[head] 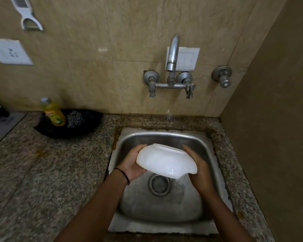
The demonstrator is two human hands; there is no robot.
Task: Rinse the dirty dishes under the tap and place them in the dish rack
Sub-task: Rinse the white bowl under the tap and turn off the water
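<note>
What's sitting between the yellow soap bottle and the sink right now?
In the head view, a steel scrubber on a black base beside the yellow soap bottle, then bare granite counter up to the sink.

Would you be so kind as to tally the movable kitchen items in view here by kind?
white bowl: 1
yellow soap bottle: 1
steel scourer: 1
black tray: 1
white peeler: 1
Total: 5

Speckled granite counter (51, 172) with inset steel sink (164, 135), black holder (87, 123) near the wall.
</note>
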